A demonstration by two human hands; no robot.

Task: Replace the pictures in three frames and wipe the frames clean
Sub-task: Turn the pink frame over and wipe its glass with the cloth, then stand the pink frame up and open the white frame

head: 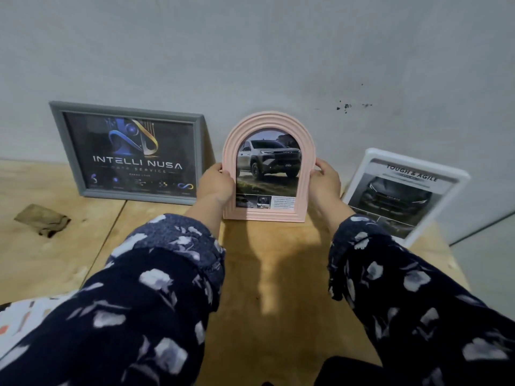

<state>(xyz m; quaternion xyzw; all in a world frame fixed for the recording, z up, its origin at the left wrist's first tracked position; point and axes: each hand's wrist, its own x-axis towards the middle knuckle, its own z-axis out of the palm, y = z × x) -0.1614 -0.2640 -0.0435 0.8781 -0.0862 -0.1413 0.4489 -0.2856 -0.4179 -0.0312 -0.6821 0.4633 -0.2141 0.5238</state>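
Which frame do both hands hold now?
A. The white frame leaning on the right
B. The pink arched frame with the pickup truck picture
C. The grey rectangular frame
B: the left hand and the right hand grip the sides of the pink arched frame standing on the wooden table.

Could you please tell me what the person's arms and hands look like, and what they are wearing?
Both arms are covered by long, loose sleeves of dark navy fabric printed with pale lavender-white flowers. The left sleeve is pushed up and bunched above the wrist, as is the right sleeve. The left hand and right hand are bare, without gloves.
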